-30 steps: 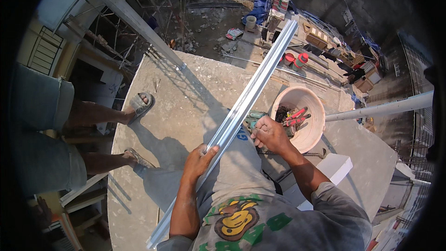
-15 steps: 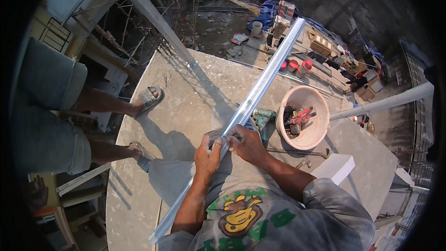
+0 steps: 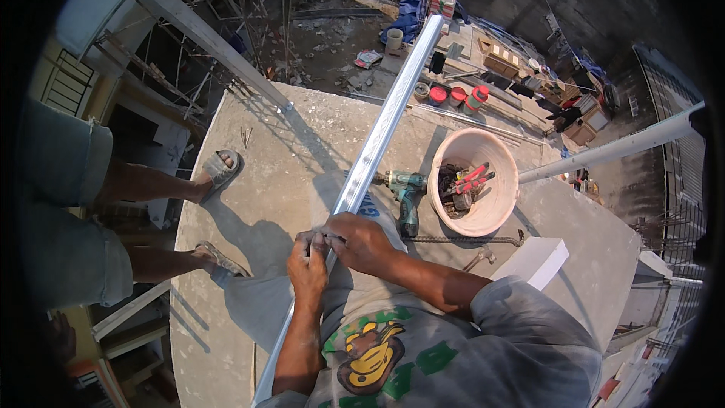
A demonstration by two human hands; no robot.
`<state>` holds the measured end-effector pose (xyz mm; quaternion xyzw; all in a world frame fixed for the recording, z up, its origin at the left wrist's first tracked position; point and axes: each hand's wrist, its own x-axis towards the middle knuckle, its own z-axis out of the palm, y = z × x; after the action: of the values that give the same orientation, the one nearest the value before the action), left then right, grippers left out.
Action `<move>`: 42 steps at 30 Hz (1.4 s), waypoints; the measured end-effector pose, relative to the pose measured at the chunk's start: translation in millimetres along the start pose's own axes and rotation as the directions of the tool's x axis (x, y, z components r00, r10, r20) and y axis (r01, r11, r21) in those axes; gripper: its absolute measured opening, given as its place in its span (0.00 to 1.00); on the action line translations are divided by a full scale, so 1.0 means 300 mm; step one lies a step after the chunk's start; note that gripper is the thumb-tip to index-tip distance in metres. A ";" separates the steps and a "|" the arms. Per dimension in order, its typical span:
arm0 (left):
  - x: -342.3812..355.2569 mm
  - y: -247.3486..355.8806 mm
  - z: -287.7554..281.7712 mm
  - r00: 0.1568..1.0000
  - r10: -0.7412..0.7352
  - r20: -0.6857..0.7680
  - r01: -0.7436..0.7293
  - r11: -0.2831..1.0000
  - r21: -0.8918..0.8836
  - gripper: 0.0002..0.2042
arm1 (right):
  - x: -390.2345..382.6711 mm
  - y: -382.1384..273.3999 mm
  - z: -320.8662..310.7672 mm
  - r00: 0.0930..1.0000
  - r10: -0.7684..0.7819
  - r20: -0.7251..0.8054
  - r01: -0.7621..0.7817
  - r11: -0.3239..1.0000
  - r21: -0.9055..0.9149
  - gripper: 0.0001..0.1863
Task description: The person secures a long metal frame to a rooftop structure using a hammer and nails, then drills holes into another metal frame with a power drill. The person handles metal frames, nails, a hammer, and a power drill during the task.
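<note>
Long silver metal channel (image 3: 386,115) runs aslant beneath the left hand (image 3: 308,266) and right hand (image 3: 364,243), probably angled so its length misses the bucket; both hands meet there, fingers bunched, though whether they clamp it I cannot tell; teal-and-black drill (image 3: 408,213) and round pale-pink plastic bucket (image 3: 500,181) sit ahead-right of the right hand, seemingly for easy reach; leftward, grey concrete slab (image 3: 260,140) gives room up to a bystander's sandalled foot (image 3: 221,169), near its edge.
</note>
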<state>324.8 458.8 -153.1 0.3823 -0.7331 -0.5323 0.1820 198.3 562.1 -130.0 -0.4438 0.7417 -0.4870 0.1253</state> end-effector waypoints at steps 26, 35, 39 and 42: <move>0.006 -0.030 -0.070 0.996 -0.093 0.015 0.089 0.983 0.160 0.16 | -0.078 0.878 0.011 0.077 0.986 0.151 -0.770 -0.038 0.637 0.18; 0.055 -0.042 -0.073 0.998 -0.066 -0.001 0.065 0.992 0.108 0.14 | -0.169 0.497 -0.156 0.503 0.825 0.259 -0.550 0.074 0.832 0.11; 0.067 -0.034 -0.069 0.996 -0.077 0.046 0.078 0.997 -0.011 0.12 | -0.184 0.488 -0.143 0.524 0.643 0.559 -0.515 -0.284 0.809 0.12; 0.055 -0.029 -0.064 0.998 -0.050 0.042 0.050 0.999 -0.010 0.10 | -0.176 0.448 -0.111 0.633 0.647 0.425 -0.466 -0.120 0.877 0.15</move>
<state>330.5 432.9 -156.4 0.3884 -0.7240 -0.5484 0.1555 136.0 641.3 -238.8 0.1335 0.3846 -0.7591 0.5080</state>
